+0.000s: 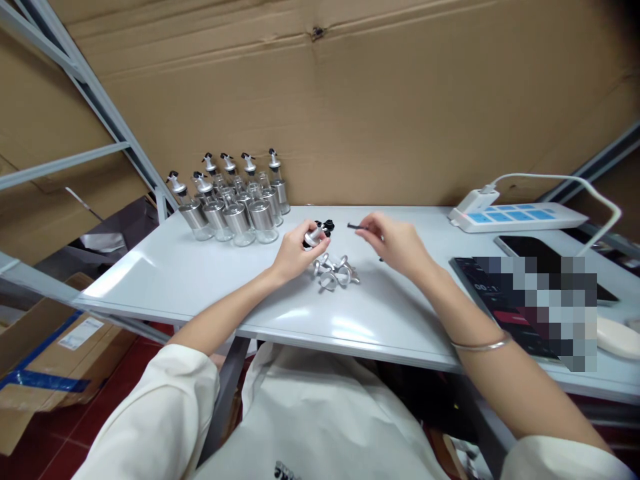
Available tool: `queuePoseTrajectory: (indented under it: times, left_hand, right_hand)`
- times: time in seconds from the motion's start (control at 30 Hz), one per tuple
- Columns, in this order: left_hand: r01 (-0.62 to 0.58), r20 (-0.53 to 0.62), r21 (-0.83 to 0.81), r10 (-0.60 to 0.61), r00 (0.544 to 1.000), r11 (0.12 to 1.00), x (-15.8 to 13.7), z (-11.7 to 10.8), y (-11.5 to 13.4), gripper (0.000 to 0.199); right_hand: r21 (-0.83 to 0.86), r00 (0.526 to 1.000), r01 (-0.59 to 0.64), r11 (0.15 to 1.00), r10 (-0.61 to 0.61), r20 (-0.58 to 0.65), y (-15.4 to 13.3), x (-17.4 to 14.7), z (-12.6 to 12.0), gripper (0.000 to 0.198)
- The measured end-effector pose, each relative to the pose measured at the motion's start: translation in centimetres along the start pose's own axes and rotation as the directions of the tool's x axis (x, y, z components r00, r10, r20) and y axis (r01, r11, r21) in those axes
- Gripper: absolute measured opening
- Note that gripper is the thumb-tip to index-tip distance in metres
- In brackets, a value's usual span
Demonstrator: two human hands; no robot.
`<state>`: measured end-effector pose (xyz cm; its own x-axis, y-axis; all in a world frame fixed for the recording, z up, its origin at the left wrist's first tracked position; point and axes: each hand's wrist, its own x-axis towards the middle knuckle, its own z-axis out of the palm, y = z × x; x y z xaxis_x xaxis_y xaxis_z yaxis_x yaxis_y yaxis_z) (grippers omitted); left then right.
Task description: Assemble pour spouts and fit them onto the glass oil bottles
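Note:
My left hand (294, 255) is closed around a silver pourer top (314, 236) above the table. Several small black parts (327, 227) show just beyond its fingertips; whether they touch the pourer top I cannot tell. To the right, my right hand (395, 243) pinches a small, thin black piece (354, 227) between thumb and fingers, apart from the left hand. Below and between both hands lies a cluster of shiny silver curved pieces (334, 273). Glass bottles with metal sleeves (237, 220) stand together at the back left, several of them fitted with silver-and-black pourer tops (203, 182).
At the right stand a white power strip (530, 217) with a plugged-in cable, two dark phones (505, 307), partly blurred out, and a pale rounded object (619, 337). A cardboard wall (380, 120) backs the white table (200, 287). Metal shelf posts (95, 87) rise at left.

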<state>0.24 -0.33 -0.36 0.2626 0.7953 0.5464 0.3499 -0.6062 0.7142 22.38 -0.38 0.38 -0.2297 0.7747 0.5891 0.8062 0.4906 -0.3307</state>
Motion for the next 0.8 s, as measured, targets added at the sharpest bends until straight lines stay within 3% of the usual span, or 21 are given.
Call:
queuePoseTrajectory:
  times: [0.1,0.23,0.4,0.63,0.8]
  left_hand:
    - [-0.004,-0.031,0.002,0.004,1.0,1.0,0.2,-0.1,-0.3,0.024]
    - [-0.032,-0.02,0.01,0.033,0.999,0.999,0.1,0.0,-0.4,0.022]
    - [-0.049,-0.014,0.034,0.05,0.999,0.998,0.0,0.0,-0.2,0.021]
    - [-0.044,0.008,0.076,0.043,0.999,0.996,0.0,0.0,-0.1,0.021]
    - [-0.023,0.049,0.133,0.017,0.999,0.991,-0.1,-0.1,0.0,0.021]
  right_hand:
    - [-0.071,0.981,-0.193,0.979,0.191,-0.039,3.1,0.6,-1.3,0.013]
    - [-0.12,0.946,-0.302,0.946,0.313,0.089,6.2,0.8,-1.6,0.01]
    - [-0.129,0.898,-0.265,0.955,0.294,0.328,7.6,0.2,0.4,0.008]
    - [-0.184,0.864,-0.247,0.951,0.302,0.402,8.0,0.1,1.2,0.015]
    - [-0.235,0.88,-0.227,0.945,0.302,0.366,7.6,0.3,0.9,0.026]
